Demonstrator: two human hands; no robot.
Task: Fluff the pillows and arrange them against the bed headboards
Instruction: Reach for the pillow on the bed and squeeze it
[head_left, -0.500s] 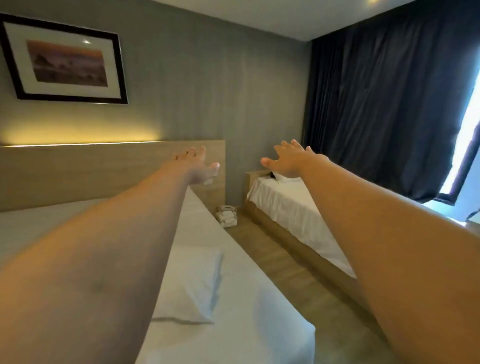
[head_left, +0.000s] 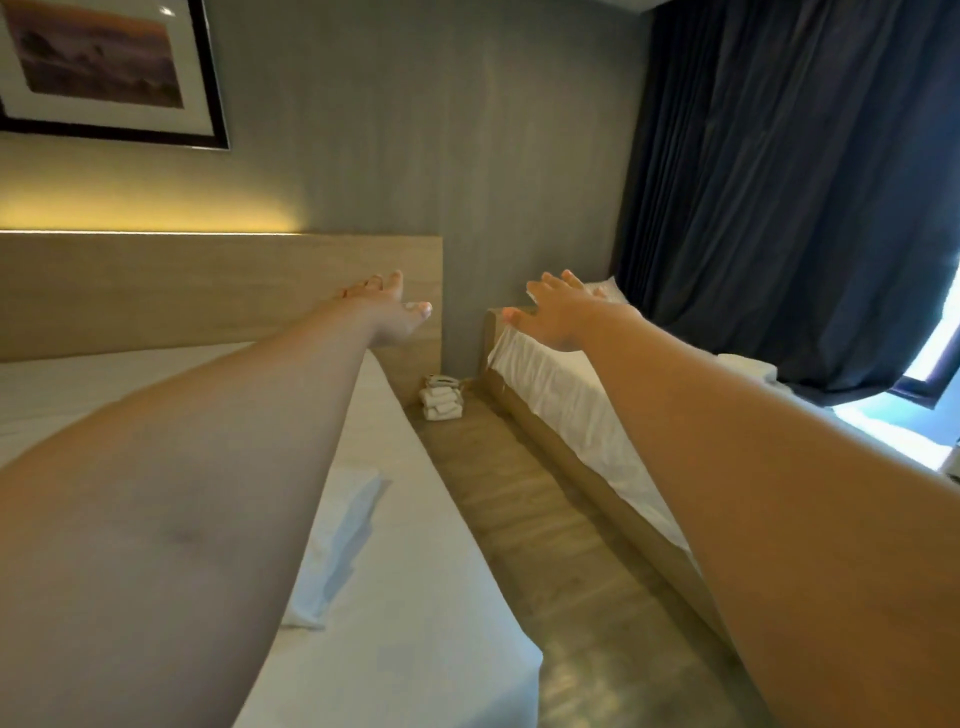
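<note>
Both my arms stretch out ahead with nothing in them. My left hand (head_left: 387, 312) is open in front of the wooden headboard (head_left: 208, 291) of the near bed (head_left: 426, 597). My right hand (head_left: 558, 314) is open, fingers spread, above the head end of the second bed (head_left: 561, 400). A white pillow (head_left: 337, 545) lies flat on the near bed, mostly hidden under my left forearm. Another white pillow (head_left: 605, 288) shows just behind my right hand at the second bed's head end.
A wooden-floor aisle (head_left: 519, 519) runs between the two beds. A small stack of folded white towels (head_left: 441, 400) sits on the floor at its far end. Dark curtains (head_left: 779, 208) cover the window at right. A framed picture (head_left: 104, 73) hangs at upper left.
The view has shifted forward and tilted, so the beds look closer. Both hands stay outstretched and open, and the near pillow is now more covered by my left arm.
</note>
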